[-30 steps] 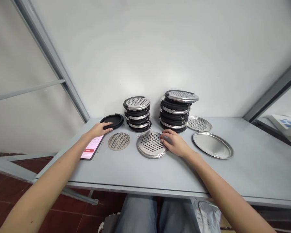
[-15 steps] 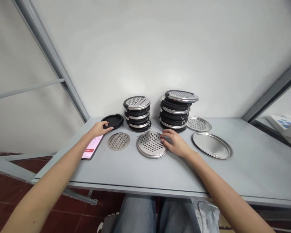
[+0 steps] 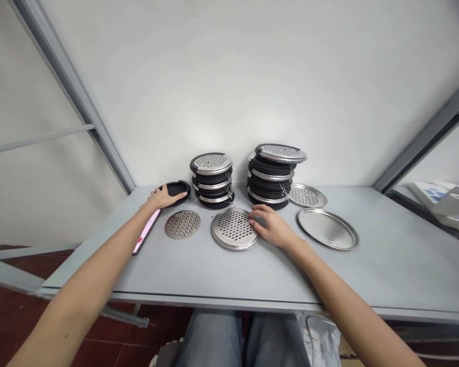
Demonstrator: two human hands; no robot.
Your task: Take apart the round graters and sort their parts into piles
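Observation:
My left hand (image 3: 162, 199) spans a black round base (image 3: 176, 189) at the back left, thumb over its inside and fingers at its left rim. A round metal grater plate (image 3: 235, 228), full of slots and seated on a shiny rimmed dish, lies before me. My right hand (image 3: 273, 227) has curled fingers on its right rim; the thumb's underside is hidden. Between the hands, flat on the table, is a thin loose grater disc (image 3: 182, 225) with raised teeth.
Two stacks of black-and-metal graters, a left stack (image 3: 212, 178) and a taller right stack (image 3: 273, 176), stand by the wall. At right lie a shiny metal dish (image 3: 328, 229) and another grater plate (image 3: 308, 195). A phone (image 3: 146, 232) lies partly under my left forearm.
My left hand has moved further over the black base, its thumb now reaching inside with the fingers at the far left. My right hand stays on the grater plate. The view has shifted slightly.

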